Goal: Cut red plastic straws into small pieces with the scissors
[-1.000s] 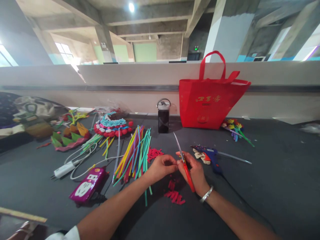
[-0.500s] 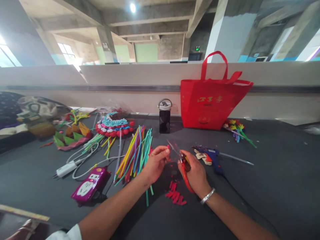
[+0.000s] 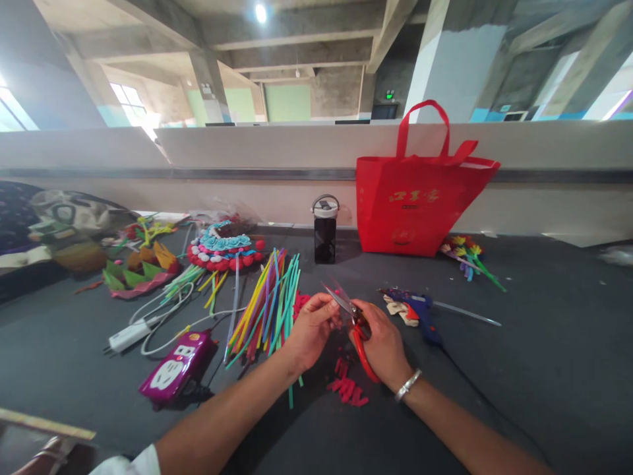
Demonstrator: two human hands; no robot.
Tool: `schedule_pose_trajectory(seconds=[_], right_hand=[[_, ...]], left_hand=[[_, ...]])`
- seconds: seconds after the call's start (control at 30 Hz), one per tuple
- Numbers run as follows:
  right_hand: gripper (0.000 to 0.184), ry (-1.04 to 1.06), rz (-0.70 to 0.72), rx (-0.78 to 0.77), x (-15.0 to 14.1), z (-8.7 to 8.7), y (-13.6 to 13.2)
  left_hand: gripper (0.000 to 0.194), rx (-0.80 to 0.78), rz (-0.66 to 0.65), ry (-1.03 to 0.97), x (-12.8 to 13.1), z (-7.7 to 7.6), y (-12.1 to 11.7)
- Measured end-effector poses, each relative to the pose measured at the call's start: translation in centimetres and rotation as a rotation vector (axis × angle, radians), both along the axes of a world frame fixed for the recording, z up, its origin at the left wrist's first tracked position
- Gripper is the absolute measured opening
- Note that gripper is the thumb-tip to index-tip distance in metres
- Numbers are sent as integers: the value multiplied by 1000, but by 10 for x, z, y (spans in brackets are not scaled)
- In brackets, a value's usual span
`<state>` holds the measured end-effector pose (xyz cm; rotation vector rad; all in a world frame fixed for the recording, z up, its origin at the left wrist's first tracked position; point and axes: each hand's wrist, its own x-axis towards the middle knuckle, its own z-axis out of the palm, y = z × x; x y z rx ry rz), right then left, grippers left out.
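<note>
My right hand (image 3: 383, 343) is wrapped round the handles of red-handled scissors (image 3: 364, 353), whose blades point up and to the left. Between the thumb and fingers of my left hand (image 3: 315, 328) is a small red piece (image 3: 337, 291), pinched right at the scissor blades. Its exact shape is too small to tell. Below the hands lies a loose pile of cut red strips (image 3: 349, 390) on the dark table. More red pieces (image 3: 300, 303) lie behind my left hand, partly hidden by it.
Left of my hands lies a bundle of coloured stems (image 3: 264, 303). A purple power socket (image 3: 178, 368), a white plug (image 3: 129, 335) and a beaded floral piece (image 3: 225, 245) are further left. A blue glue gun (image 3: 420, 309) lies right; a red bag (image 3: 420, 208) and dark bottle (image 3: 325, 237) stand behind.
My left hand came up from the table with the small red piece pinched in it. The scissors turned further left, and their opened blades now meet that piece.
</note>
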<state>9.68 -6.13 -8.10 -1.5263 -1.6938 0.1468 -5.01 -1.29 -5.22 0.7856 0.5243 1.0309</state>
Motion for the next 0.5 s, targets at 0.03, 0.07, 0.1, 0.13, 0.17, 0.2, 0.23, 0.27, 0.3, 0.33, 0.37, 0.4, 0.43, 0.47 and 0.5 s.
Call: schedule_pose_trajectory(seconds=[0.03,0.07,0.1,0.13,0.17,0.2,0.23,0.27,0.3,0.33,0.37,0.4,0.43,0.47,0.5], right_hand=[[47,1,2,-2,0,0,0],[47,1,5,-2,0,-1,0],[46,2,7,0,0,-1,0],[46,6,10,2,0,-1,0],[46,11,10,1,-1,-2,1],[46,16,11,-2,-1,-2,1],[45,23,13,-7,-1,-2,1],[44,29,13,-9,-1,-2,1],[43,33,13,-8,-1,-2,1],[42,35,13,-6,-1,-2,1],[41,37,12,-2,-1,-1,1],[40,37,12,1,-1,-1,0],[39,38,12,4,-1,0,0],[39,38,13,5,-1,1,0],[39,39,13,7,-1,1,0]], left_hand=[[20,0,-1,-7,0,0,0],[20,1,-3,-13,1,0,-1],[19,1,-4,-21,1,0,-1],[19,0,-6,-28,1,0,-1],[18,-3,-8,-34,1,0,-2],[18,-7,-11,-38,1,0,-2],[18,-12,-11,-40,1,0,-1],[18,-16,-9,-42,1,0,-1],[19,-19,-5,-43,1,0,-1],[19,-21,0,-44,1,-1,0],[19,-21,4,-46,1,-1,0],[18,-21,7,-47,1,-1,0],[18,-20,7,-48,0,-1,0],[17,-17,4,-47,0,-1,0],[17,-12,3,-44,0,0,0]])
